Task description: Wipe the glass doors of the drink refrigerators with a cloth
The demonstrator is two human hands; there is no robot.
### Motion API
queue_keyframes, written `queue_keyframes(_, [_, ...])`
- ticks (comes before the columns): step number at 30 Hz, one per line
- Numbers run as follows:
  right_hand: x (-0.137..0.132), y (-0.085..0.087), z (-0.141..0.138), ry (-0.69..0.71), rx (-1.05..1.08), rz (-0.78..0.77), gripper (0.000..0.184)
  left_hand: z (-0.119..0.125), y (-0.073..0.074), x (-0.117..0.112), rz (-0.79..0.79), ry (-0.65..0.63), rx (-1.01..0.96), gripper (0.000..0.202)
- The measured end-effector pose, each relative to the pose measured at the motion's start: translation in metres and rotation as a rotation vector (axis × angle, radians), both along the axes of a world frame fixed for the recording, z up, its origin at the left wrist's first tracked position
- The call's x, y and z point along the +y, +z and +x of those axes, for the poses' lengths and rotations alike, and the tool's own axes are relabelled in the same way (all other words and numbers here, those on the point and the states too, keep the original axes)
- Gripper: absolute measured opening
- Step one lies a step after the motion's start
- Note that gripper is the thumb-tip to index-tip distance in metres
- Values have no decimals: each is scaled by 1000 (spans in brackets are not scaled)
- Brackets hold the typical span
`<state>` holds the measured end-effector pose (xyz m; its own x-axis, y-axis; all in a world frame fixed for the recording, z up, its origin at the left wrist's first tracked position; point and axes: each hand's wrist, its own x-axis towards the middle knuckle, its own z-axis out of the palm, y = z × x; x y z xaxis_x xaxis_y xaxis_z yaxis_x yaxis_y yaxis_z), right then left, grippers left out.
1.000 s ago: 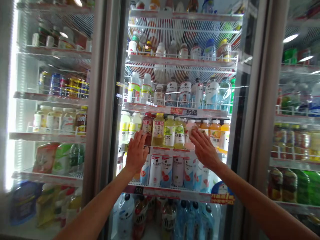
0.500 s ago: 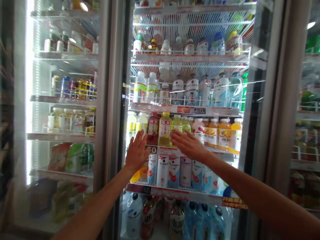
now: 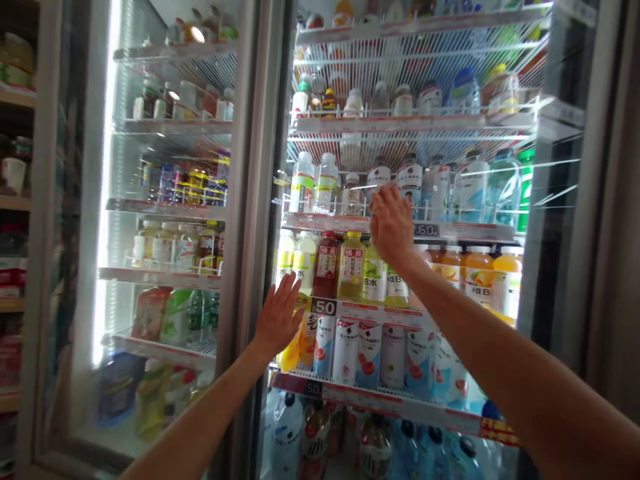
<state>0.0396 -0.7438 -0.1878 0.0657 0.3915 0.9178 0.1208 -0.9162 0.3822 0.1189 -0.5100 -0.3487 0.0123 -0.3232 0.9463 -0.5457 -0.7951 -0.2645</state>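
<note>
Yellow-green bottle (image 3: 372,275) below the right hand (image 3: 393,225) reads "B水".

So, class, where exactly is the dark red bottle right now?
In the head view, the dark red bottle stands near the picture's middle, immediately left of a yellow-capped bottle, above and to the right of the left hand.

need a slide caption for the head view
Right hand raised higher than the left hand, both in front of rows of bottled drinks.
</note>
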Motion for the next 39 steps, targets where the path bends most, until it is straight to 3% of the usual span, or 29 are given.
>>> queue_keyframes(1, [9, -7, 4, 0, 30, -39, 51, 1, -1, 3, -25, 13, 8, 62])
queue_keyframes(4, [34, -35, 17, 5, 229, -431, 45, 4, -6, 15, -76, 33, 18, 61])
queue_keyframes(6, [46, -34, 23, 5, 274, -542, 43, 4, -9, 23, -46, 11, 9, 61])
queue_keyframes(9, [64, -2, 35, 4, 158, -255, 45, 0, -10, 29, -57, -48, -4, 61])
queue_keyframes(11, [81, 6, 43, 22, 114, -110, 47, -4, -8, 32, -96, -83, -10, 62])
queue_keyframes(13, [98, -13, 50, 47, 164, -201, 46, -9, -7, 36, -113, -100, -15, 62])
queue_keyframes(16, [116, -58, 51, 93, 298, -536, 38, -14, -8, 44, -136, -78, -15, 63])
queue_keyframes(18, [119, -64, 50, 100, 345, -650, 35, -17, -9, 49, -139, -54, -1, 63])
queue_keyframes(19, [118, -58, 49, 82, 337, -617, 36, -18, -10, 51, -137, -46, 7, 63])
queue_keyframes(22, [115, -29, 47, -13, 221, -272, 43, -21, -8, 50, -131, -33, 24, 63])
queue_keyframes(24, [112, -28, 44, -26, 195, -252, 43, -21, -6, 48, -138, -30, 23, 63])
queue_keyframes(28, [94, -58, 35, 51, 301, -696, 35, -16, -3, 39, -157, -46, 24, 61])
queue_keyframes(30, [78, -59, 30, 24, 276, -637, 38, -14, -1, 32, -158, -63, 26, 60])
queue_keyframes(32, [60, -55, 23, -43, 196, -408, 43, -13, 0, 23, -159, -77, 25, 60])
queue_keyframes(34, [45, -63, 16, -72, 158, -308, 45, -15, 1, 15, -161, -79, 28, 59])
queue_keyframes(39, [18, -128, -6, 23, 274, -658, 38, -21, -9, 2, -98, -57, 66, 58])
